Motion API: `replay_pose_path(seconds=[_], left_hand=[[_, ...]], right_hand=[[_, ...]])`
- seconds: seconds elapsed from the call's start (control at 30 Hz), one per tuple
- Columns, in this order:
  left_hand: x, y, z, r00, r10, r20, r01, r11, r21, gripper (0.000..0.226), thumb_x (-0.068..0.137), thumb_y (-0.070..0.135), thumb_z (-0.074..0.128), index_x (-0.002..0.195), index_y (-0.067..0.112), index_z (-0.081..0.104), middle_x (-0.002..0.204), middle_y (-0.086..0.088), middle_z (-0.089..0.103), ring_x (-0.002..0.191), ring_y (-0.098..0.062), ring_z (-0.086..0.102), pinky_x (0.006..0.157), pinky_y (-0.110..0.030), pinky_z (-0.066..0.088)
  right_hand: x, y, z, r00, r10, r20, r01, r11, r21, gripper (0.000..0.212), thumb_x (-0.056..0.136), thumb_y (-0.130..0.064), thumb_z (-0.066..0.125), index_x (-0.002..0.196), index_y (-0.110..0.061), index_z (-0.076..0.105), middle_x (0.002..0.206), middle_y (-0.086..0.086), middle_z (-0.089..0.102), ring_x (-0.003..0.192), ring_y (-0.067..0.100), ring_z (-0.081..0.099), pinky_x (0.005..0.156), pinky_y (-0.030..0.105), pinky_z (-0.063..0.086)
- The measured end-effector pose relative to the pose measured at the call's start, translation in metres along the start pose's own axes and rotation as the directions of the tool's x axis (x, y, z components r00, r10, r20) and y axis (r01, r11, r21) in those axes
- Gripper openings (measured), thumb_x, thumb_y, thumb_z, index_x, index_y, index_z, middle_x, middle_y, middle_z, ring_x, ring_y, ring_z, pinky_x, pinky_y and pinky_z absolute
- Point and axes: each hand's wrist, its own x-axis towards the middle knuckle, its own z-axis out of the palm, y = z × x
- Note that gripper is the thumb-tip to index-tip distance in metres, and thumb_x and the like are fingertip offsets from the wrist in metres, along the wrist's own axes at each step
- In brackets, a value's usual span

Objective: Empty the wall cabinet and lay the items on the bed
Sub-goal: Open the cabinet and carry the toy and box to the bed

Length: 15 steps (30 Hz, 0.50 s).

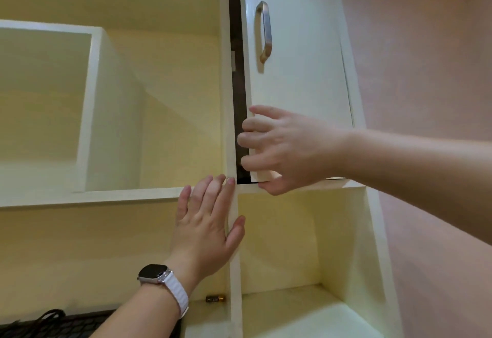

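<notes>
Cream laminate wall cabinet [159, 194]. White door [298, 76] with curved steel handle [265, 31] ajar; interior dark, contents hidden. Clamped on door's lower corner: right grip [290, 148]. Flat on divider [235, 271], fingers straight: left grip [207, 220]. Small gold-black battery [215, 298] on lower shelf. Step, likely: opening door. Next: swing wide, reach inside.

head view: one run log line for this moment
right hand: grips cabinet door lower edge | door: ajar | left hand: flat on divider | battery: on lower shelf

The cabinet door [300, 76] is glossy white laminate. The handle [264, 31] on it is brushed metal. The shelves [159, 194] left of it are matt cream board, faintly grained. The wall [426, 71] right of it is matt pink.
</notes>
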Motion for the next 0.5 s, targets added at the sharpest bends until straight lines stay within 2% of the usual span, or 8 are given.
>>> replay_pose_path(seconds=[0.27,0.37,0.5], left_hand=[[0.001,0.003,-0.003,1.0,-0.024,-0.001,0.024,0.999,-0.041,0.065,0.084,0.047,0.044,0.139,0.013,0.048,0.138,-0.007,0.054,0.134,-0.026,0.036,0.116,-0.043,0.008],[0.003,0.007,-0.006,0.998,-0.034,-0.061,0.03,0.997,-0.065,0.064,0.079,0.045,0.049,0.133,0.012,0.055,0.137,-0.009,0.055,0.131,-0.029,0.041,0.112,-0.052,0.017],[0.006,0.014,-0.003,0.99,0.037,-0.136,-0.037,0.999,0.001,0.057,0.076,0.037,0.052,0.126,0.011,0.062,0.137,-0.014,0.054,0.125,-0.032,0.048,0.106,-0.061,0.022]], right_hand=[[-0.048,0.004,-0.048,0.996,0.05,-0.076,-0.052,0.998,-0.025,0.03,0.086,-0.04,0.053,0.089,-0.012,0.064,0.103,0.013,0.062,0.105,0.037,0.055,0.108,0.052,0.035],[-0.063,0.006,-0.064,0.994,0.057,-0.096,-0.061,0.997,-0.044,0.029,0.085,-0.037,0.055,0.085,-0.009,0.064,0.097,0.014,0.063,0.098,0.039,0.057,0.103,0.051,0.04],[-0.087,0.01,-0.086,0.993,0.09,-0.079,-0.096,0.993,-0.073,0.028,0.082,-0.035,0.056,0.081,-0.007,0.062,0.089,0.014,0.062,0.093,0.039,0.058,0.099,0.049,0.043]])
